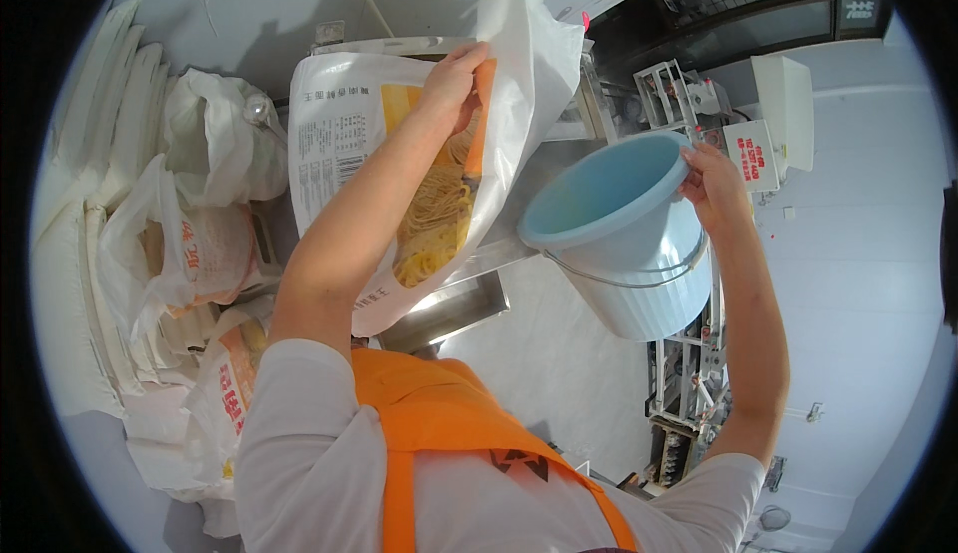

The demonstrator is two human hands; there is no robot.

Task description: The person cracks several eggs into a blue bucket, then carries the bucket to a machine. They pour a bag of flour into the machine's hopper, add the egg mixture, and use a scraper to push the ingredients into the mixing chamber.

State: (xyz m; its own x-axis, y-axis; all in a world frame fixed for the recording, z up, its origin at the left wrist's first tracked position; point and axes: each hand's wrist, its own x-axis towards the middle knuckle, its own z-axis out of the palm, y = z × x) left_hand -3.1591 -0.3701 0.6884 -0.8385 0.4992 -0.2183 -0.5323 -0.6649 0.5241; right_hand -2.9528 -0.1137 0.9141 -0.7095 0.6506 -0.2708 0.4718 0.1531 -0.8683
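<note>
My left hand (457, 82) is closed on the upper side of a large white plastic sack (329, 124) with a picture of noodles on its front. The sack's mouth rises above the hand, and its contents are hidden. My right hand (711, 182) grips the rim of a light blue plastic bucket (639, 264), fingers over the edge. The bucket is tilted, its opening turned up and to the left, toward the sack. Its wire handle hangs down across the outside. Inside, only the pale blue wall shows.
Stacked white sacks (85, 154) line the left wall. Open plastic bags (225, 139) stand beside them, one with a metal scoop (259, 109). A steel tray (449, 313) lies below the noodle sack. Metal machinery (689, 393) stands to the right, with a white box (750, 156) above.
</note>
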